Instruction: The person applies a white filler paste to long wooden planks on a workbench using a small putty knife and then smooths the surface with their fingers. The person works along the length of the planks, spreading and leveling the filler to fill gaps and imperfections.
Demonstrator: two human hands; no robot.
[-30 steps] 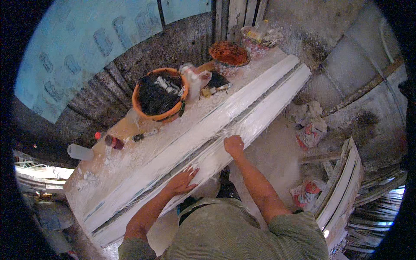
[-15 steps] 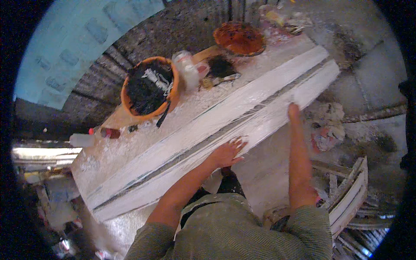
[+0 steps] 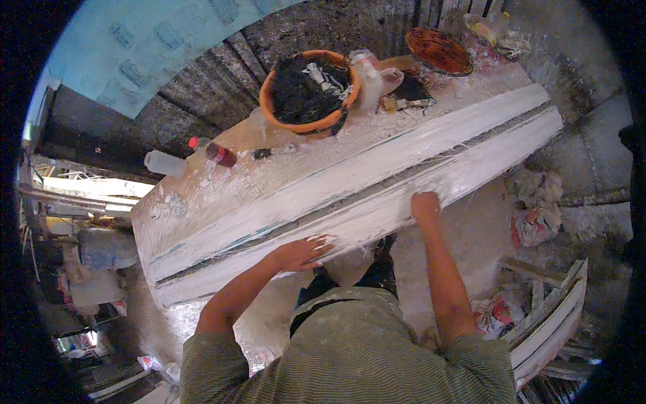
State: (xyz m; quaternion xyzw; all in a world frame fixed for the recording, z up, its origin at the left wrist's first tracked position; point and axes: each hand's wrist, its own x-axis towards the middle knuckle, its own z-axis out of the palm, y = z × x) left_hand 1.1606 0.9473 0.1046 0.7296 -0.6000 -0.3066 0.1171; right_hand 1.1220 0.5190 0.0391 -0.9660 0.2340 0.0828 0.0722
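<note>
Two hands are pressing on a long white moulded strip (image 3: 377,178) lying across the workbench (image 3: 202,195): left hand (image 3: 301,252) flat, fingers spread; right hand (image 3: 425,204) curled over its near edge. Its white coat is appearing complete; smoothing seemingly remains.

crumpled red-and-white bag (image 3: 533,225) – on the floor right of the long white moulding (image 3: 377,195), just past its far end | second red-and-white bag (image 3: 496,314) – floor, nearer than the first, well right of the moulding | pale blue printed sheet (image 3: 128,54) – wall beyond the moulding, upper left
</note>
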